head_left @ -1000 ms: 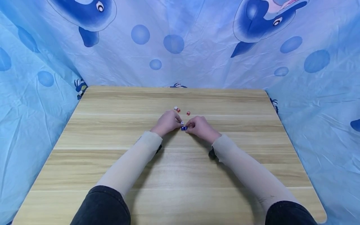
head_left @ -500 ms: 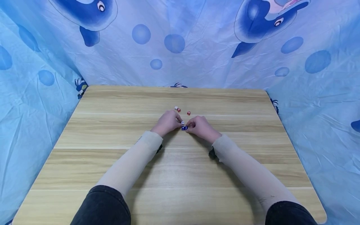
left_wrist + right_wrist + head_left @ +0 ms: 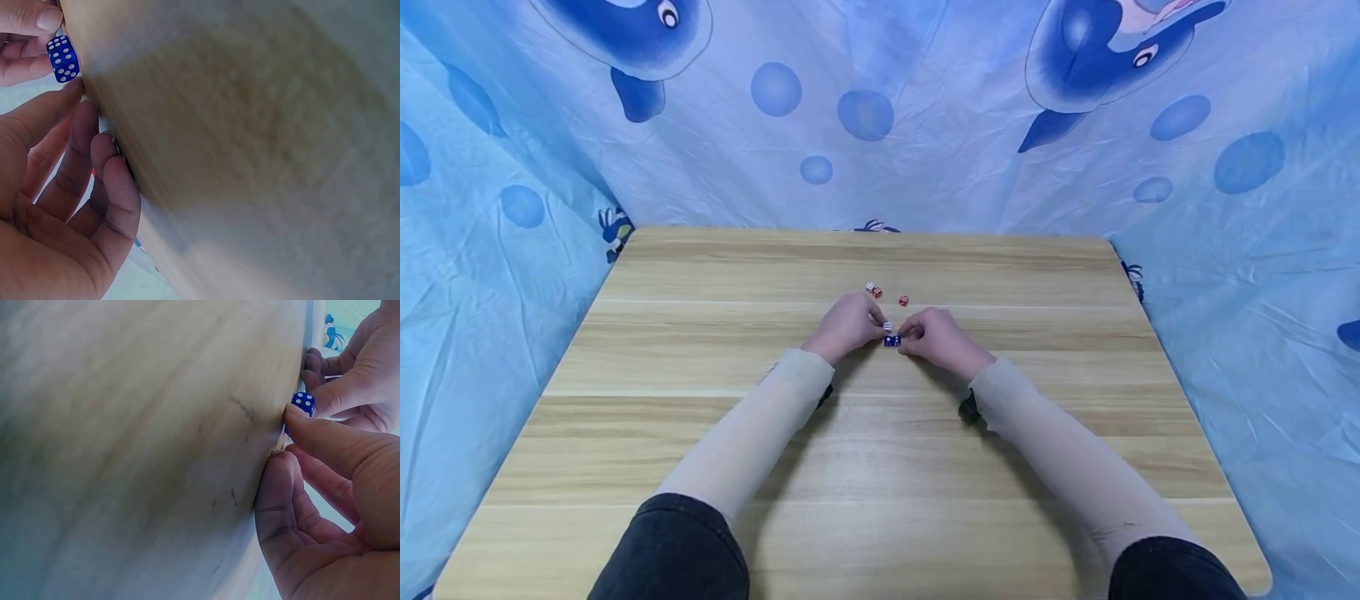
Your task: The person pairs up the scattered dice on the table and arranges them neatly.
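Observation:
Two blue dice (image 3: pixel 892 341) with white dots sit side by side on the table between the hands. Just behind them is a white die (image 3: pixel 887 327). My left hand (image 3: pixel 846 327) is at their left, its thumb tip next to the blue pair and its index finger close to the white die. From the right, my right hand (image 3: pixel 942 343) has its thumb and index tips beside the right blue die. In the left wrist view a blue die (image 3: pixel 62 59) shows between the two hands' fingertips. The right thumb partly hides a blue die (image 3: pixel 303 401) in the right wrist view.
Beyond the hands lie another white die (image 3: pixel 869 287), a red die (image 3: pixel 877 292) touching or almost touching it, and a second red die (image 3: pixel 903 301). The wooden table (image 3: pixel 865 467) is backed by a blue cloth (image 3: pixel 940 167) with dolphin prints.
The right hand has shifted very slightly to the right, its thumb drawing a little away from the blue dice. The left hand and the dice look nearly unchanged.

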{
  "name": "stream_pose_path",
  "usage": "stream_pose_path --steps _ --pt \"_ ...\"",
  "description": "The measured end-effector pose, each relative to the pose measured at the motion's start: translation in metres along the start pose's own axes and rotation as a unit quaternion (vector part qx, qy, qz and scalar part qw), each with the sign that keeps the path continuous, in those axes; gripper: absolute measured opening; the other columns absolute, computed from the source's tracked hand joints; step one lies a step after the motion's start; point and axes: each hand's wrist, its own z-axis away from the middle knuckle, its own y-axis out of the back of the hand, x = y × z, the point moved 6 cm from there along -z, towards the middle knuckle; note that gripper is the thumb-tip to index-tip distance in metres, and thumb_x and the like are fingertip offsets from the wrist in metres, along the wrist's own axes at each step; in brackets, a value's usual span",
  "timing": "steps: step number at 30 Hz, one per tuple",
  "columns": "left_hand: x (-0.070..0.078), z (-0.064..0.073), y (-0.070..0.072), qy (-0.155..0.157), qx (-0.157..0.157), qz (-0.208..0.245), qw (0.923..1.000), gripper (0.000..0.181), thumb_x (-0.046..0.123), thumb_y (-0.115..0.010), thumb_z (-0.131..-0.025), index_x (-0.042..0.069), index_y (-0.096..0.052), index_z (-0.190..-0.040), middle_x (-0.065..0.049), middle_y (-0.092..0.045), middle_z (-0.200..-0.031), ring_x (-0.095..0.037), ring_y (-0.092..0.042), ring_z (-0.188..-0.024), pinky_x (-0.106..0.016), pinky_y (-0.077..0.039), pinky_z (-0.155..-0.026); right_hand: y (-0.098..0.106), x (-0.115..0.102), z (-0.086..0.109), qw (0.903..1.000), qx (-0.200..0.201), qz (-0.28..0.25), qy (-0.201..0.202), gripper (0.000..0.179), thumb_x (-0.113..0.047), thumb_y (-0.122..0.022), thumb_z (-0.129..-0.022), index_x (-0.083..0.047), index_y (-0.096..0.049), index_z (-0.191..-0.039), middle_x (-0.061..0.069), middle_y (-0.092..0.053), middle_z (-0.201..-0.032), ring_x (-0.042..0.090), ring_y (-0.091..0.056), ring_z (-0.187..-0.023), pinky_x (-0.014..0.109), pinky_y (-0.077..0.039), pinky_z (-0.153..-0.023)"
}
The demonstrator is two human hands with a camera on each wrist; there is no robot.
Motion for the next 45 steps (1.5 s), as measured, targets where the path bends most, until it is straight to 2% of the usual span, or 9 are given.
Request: stream_pose_path --steps 9,15,23,30,36,41,45 --pt "0.0 0.0 0.0 0.006 0.004 -0.004 1.0 0.013 0.017 -0.084 -0.085 0.014 -0.081 -0.098 -0.001 -0.072 -0.104 -0.021 -0.064 -0.101 -0.039 -0.048 -0.094 0.015 0.007 0.001 0.9996 0.016 0.018 -0.017 0.026 -0.016 -0.082 -0.087 -0.005 -0.076 -0.11 0.002 -0.068 -0.082 0.017 -0.062 -0.073 0.032 -0.05 -0.067" --pt "0.0 0.0 0.001 0.005 0.004 0.004 1.0 0.013 0.015 -0.084 -0.085 0.013 -0.081 -0.098 0.0 -0.073 -0.103 -0.02 -0.064 -0.101 -0.038 -0.049 -0.094 0.029 0.009 -0.006 0.9991 0.03 -0.018 -0.025 0.029 -0.016 -0.078 -0.092 -0.001 -0.073 -0.116 0.005 -0.069 -0.085 0.02 -0.064 -0.072 0.033 -0.053 -0.063" --pt "-0.001 0.0 0.001 -0.002 0.0 0.006 1.0 0.013 0.016 -0.084 -0.086 0.013 -0.081 -0.098 0.0 -0.074 -0.102 -0.021 -0.065 -0.102 -0.039 -0.049 -0.094 0.039 -0.001 -0.024 0.9975 0.051 -0.025 -0.041 0.022 -0.023 -0.075 -0.095 -0.009 -0.077 -0.112 0.006 -0.071 -0.089 0.023 -0.066 -0.077 0.037 -0.051 -0.066" --pt "-0.003 0.0 0.0 0.003 -0.001 0.006 1.0 0.012 0.017 -0.084 -0.086 0.012 -0.081 -0.097 0.0 -0.074 -0.1 -0.02 -0.065 -0.1 -0.038 -0.05 -0.092 0.04 -0.013 -0.043 0.9973 0.046 -0.023 -0.052 0.029 -0.023 -0.074 -0.095 -0.005 -0.074 -0.118 0.005 -0.069 -0.101 0.021 -0.065 -0.088 0.037 -0.053 -0.076" --pt "-0.002 0.0 -0.001 -0.004 0.004 0.003 1.0 0.011 0.017 -0.084 -0.086 0.013 -0.082 -0.095 0.002 -0.075 -0.097 -0.019 -0.065 -0.1 -0.037 -0.049 -0.091 0.038 -0.025 -0.057 0.998 0.036 -0.021 -0.048 0.031 -0.021 -0.072 -0.097 -0.001 -0.072 -0.12 0.011 -0.073 -0.099 0.027 -0.07 -0.085 0.038 -0.054 -0.074" --pt "-0.002 0.0 -0.002 -0.018 0.006 0.011 0.9998 0.008 0.015 -0.085 -0.085 0.013 -0.081 -0.092 0.003 -0.075 -0.094 -0.02 -0.065 -0.106 -0.037 -0.048 -0.096 0.035 -0.034 -0.068 0.9985 0.038 -0.009 -0.038 0.027 -0.018 -0.075 -0.093 0.0 -0.074 -0.114 0.011 -0.072 -0.105 0.03 -0.071 -0.079 0.035 -0.055 -0.074" --pt "-0.002 0.0 -0.002 -0.027 0.004 0.012 0.9996 0.007 0.014 -0.084 -0.085 0.013 -0.081 -0.091 0.004 -0.075 -0.092 -0.02 -0.065 -0.106 -0.037 -0.047 -0.097 0.031 -0.036 -0.078 0.9985 0.031 -0.006 -0.044 0.021 -0.017 -0.077 -0.091 -0.002 -0.076 -0.107 0.01 -0.071 -0.106 0.03 -0.071 -0.077 0.034 -0.055 -0.069"
